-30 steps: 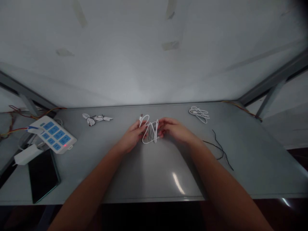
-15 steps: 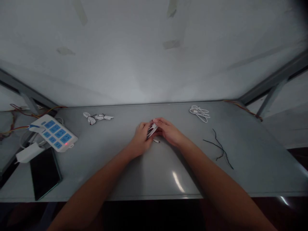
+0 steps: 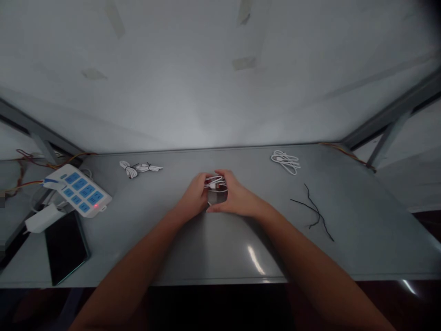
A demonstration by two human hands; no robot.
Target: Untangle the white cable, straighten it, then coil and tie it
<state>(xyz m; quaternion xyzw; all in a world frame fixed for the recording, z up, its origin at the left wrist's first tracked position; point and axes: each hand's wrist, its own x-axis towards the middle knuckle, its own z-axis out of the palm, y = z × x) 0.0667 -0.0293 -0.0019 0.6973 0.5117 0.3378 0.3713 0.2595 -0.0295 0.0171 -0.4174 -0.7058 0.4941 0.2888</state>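
Between my two hands is a coiled white USB cable [image 3: 216,180], its plug showing near the middle of the coil. My left hand [image 3: 195,196] grips the coil's left side, fingers curled round it. On the other side my right hand [image 3: 237,195] holds the coil with its fingers, while the thumb is spread lower down, close to the table. Parts of the cable are hidden behind the fingers. Two black twist ties [image 3: 317,211] lie crossed on the table to the right.
At the back right lies a loosely coiled white cable [image 3: 285,162]. White cables bound with black ties [image 3: 139,168] lie at the back left. A power strip [image 3: 78,191], a white charger [image 3: 44,218] and a dark phone or tablet [image 3: 67,248] occupy the left end of the grey table [image 3: 237,257].
My hands have shifted slightly and turned the cable coil, so its loops and plug now face me. My right thumb has moved down and away from the fingers.
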